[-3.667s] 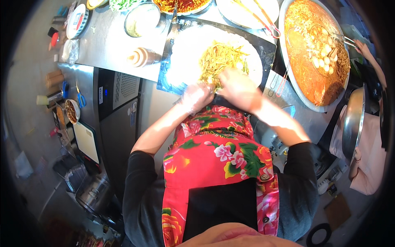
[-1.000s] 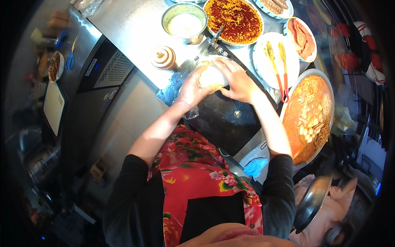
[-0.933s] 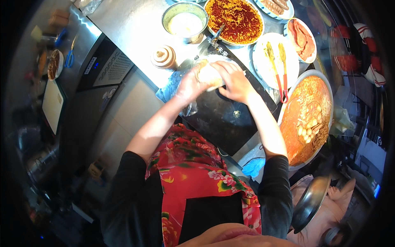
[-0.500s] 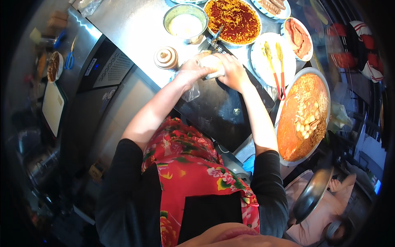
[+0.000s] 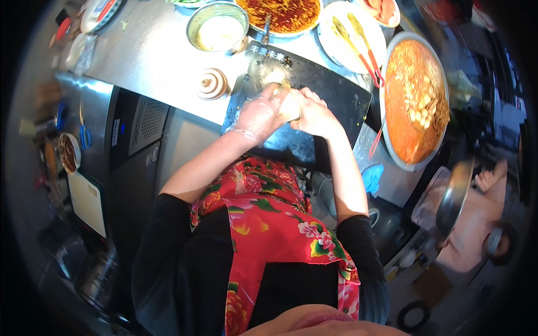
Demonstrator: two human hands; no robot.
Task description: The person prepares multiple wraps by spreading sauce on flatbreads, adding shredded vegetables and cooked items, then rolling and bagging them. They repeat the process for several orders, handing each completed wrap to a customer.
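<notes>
Above the black board, both my hands close round a pale, bread-like piece; its exact kind cannot be made out. My left hand, in a clear plastic glove, grips its left side with the fingers curled over. My right hand holds the other side, fingers bent and partly hidden. A few whitish and dark crumbs lie on the board beyond my hands. Left of the board stands a squeeze bottle with brown rings. A metal bowl with white contents is behind it.
Farther back sits a dish of red chili sauce with a utensil in it. Red-handled tongs rest on a white plate. At right is a large basin of orange stew. Beyond it, a person is near a metal pan.
The view has turned, showing more of the board. My hands, still round the pale piece, have come from the board's far edge toward its middle.
</notes>
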